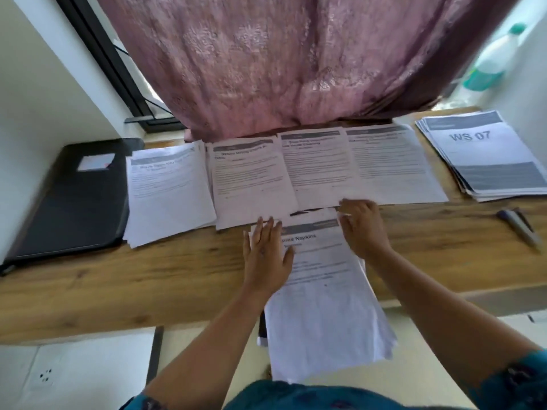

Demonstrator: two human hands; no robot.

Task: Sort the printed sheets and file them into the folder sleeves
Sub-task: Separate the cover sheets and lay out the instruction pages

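Note:
A stack of printed sheets (325,306) lies in front of me, overhanging the table's near edge. My left hand (266,253) lies flat with straight fingers on its upper left corner. My right hand (362,226) has curled fingers at the stack's top right corner, touching the bottom edge of a sheet in the row behind. Several sorted piles lie across the table: one at the left (170,190), a second (251,179), a third (316,167) and a fourth (393,164). A black folder (74,202) rests closed at the far left.
A thicker pile headed "WS 07" (485,155) sits at the far right. A pen (521,227) lies on the wooden table (148,276) near the right edge. A pink curtain (281,60) hangs behind the piles, and a plastic bottle (491,60) stands at the back right.

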